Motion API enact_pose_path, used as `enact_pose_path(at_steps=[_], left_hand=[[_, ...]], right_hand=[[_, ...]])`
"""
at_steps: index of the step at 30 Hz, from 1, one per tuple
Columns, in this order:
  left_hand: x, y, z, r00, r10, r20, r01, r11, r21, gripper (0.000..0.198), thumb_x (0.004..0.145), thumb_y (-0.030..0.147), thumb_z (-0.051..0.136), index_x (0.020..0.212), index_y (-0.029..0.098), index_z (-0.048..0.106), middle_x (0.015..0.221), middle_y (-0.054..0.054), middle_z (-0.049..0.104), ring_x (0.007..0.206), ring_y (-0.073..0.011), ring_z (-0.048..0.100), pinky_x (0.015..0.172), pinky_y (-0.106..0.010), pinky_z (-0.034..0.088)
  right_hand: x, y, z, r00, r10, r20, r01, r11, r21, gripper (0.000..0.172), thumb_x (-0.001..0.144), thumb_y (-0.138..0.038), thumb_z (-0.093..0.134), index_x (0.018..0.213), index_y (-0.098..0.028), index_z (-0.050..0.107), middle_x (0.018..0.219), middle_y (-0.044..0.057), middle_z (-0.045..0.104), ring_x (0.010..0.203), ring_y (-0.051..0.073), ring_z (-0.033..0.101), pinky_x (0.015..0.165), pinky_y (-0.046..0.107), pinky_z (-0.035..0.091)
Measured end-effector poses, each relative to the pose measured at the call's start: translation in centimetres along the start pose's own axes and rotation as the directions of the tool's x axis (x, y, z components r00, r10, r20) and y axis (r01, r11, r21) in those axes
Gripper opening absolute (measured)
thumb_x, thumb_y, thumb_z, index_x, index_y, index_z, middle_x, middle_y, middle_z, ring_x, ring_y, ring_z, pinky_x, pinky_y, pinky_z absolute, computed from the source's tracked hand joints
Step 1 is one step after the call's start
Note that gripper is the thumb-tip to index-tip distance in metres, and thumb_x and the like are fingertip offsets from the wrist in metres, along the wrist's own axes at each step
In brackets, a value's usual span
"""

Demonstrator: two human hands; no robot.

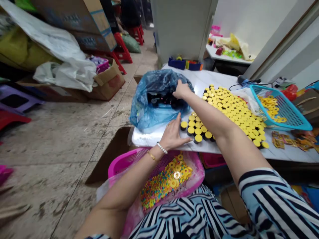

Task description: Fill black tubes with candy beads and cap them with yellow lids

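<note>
My left hand (172,134) is open at the table's front edge, its fingers spread beside a group of small black pieces with round yellow caps (191,130). A white bead bracelet and a gold-coloured band are on that wrist. My right hand (181,90) reaches across to the right side of a blue plastic bag (143,109), with its fingers bent over the bag's mouth. What they grip is hidden. Dark pieces (159,99) lie inside the bag. Right of my right forearm stands a large, tight block of the yellow-capped pieces (236,109).
Below the table edge, a pink basket (119,162) holds colourful beads and yellow rings. A turquoise basket (296,116) with yellow parts stands at the right, near small packets (277,139). Navy parts (176,63) lie at the back. Cardboard boxes (109,81) and stools are left.
</note>
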State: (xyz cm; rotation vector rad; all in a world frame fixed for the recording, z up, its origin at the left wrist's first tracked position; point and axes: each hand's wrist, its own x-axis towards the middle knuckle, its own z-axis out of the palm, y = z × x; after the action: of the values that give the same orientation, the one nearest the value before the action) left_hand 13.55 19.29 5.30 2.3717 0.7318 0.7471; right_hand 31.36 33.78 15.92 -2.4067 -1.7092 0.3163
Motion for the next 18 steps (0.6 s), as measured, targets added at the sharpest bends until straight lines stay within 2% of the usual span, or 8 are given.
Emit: enact_pose_path(at_steps=[4,6,8,10,12,14,16,18], left_hand=[[0.0,-0.2,0.5,1.0,0.01,-0.003,-0.01,1.0,-0.014,0.145,0.062,0.073,0.087,0.167,0.009,0.01,0.154,-0.028,0.051,0.143,-0.0441,0.05,0.12,-0.056,0.04],[-0.1,-0.3,0.8,1.0,-0.019,-0.002,0.019,1.0,-0.002,0.145,0.062,0.074,0.088,0.167,0.01,0.011,0.154,-0.027,0.051,0.144,-0.0429,0.049,0.121,-0.055,0.039],[-0.1,-0.2,1.0,0.999,-0.05,0.022,0.049,0.998,0.043,0.146,0.061,0.072,0.089,0.166,0.007,0.013,0.157,-0.029,0.049,0.146,-0.0433,0.047,0.123,-0.055,0.037],[0.1,0.0,1.3,0.996,-0.059,0.062,0.052,0.994,0.1,0.146,0.059,0.071,0.09,0.165,0.003,0.015,0.16,-0.031,0.043,0.148,-0.0451,0.043,0.125,-0.056,0.032],[0.7,0.2,1.6,0.994,-0.068,0.085,0.056,0.99,0.13,0.146,0.06,0.072,0.089,0.165,0.002,0.014,0.163,-0.033,0.038,0.15,-0.0461,0.041,0.126,-0.057,0.029],[1.5,0.3,1.9,0.993,-0.088,0.083,0.077,0.988,0.135,0.147,0.061,0.072,0.089,0.165,0.002,0.011,0.162,-0.033,0.039,0.15,-0.0459,0.041,0.126,-0.057,0.028],[2.4,0.5,2.2,0.991,-0.112,0.078,0.1,0.985,0.141,0.149,0.062,0.072,0.088,0.165,0.001,0.009,0.16,-0.034,0.041,0.15,-0.0461,0.042,0.125,-0.057,0.029],[3.1,0.6,2.4,0.989,-0.114,0.091,0.1,0.984,0.148,0.145,0.064,0.072,0.087,0.165,0.002,0.011,0.159,-0.035,0.043,0.147,-0.0467,0.045,0.123,-0.057,0.031]], right_hand=[[-1.4,1.7,-0.3,0.992,-0.121,0.029,0.12,0.992,0.027,0.105,0.096,-0.031,0.066,0.16,0.011,-0.005,0.158,0.037,0.028,0.155,0.05,0.025,0.126,0.066,0.018],[-4.6,3.8,-1.0,0.959,-0.283,-0.014,0.283,0.958,0.051,0.108,0.096,-0.042,0.065,0.165,0.0,-0.007,0.166,0.033,0.016,0.158,0.05,0.017,0.125,0.07,0.013],[-8.9,6.6,-1.7,0.902,-0.427,-0.06,0.43,0.902,0.043,0.111,0.093,-0.054,0.068,0.169,-0.015,-0.004,0.173,0.024,0.006,0.162,0.046,0.01,0.127,0.069,0.014],[-13.1,10.0,-2.3,0.878,-0.475,-0.063,0.476,0.879,0.012,0.115,0.087,-0.062,0.072,0.17,-0.022,0.004,0.176,0.018,0.007,0.164,0.041,0.009,0.131,0.064,0.017],[-15.9,13.4,-2.7,0.908,-0.415,-0.058,0.416,0.909,0.008,0.111,0.087,-0.066,0.071,0.17,-0.023,0.011,0.176,0.017,0.013,0.164,0.039,0.014,0.131,0.063,0.019],[-17.3,16.2,-3.1,0.958,-0.269,-0.097,0.272,0.962,0.014,0.107,0.088,-0.069,0.067,0.17,-0.021,0.017,0.176,0.018,0.017,0.164,0.038,0.016,0.131,0.062,0.021],[-18.1,17.9,-3.1,0.977,-0.134,-0.165,0.141,0.99,0.029,0.103,0.091,-0.071,0.061,0.169,-0.018,0.02,0.175,0.02,0.02,0.163,0.038,0.017,0.131,0.062,0.022],[-19.2,18.3,-2.6,0.968,-0.106,-0.226,0.118,0.992,0.039,0.097,0.095,-0.072,0.053,0.168,-0.018,0.021,0.174,0.02,0.023,0.163,0.037,0.02,0.13,0.062,0.024]])
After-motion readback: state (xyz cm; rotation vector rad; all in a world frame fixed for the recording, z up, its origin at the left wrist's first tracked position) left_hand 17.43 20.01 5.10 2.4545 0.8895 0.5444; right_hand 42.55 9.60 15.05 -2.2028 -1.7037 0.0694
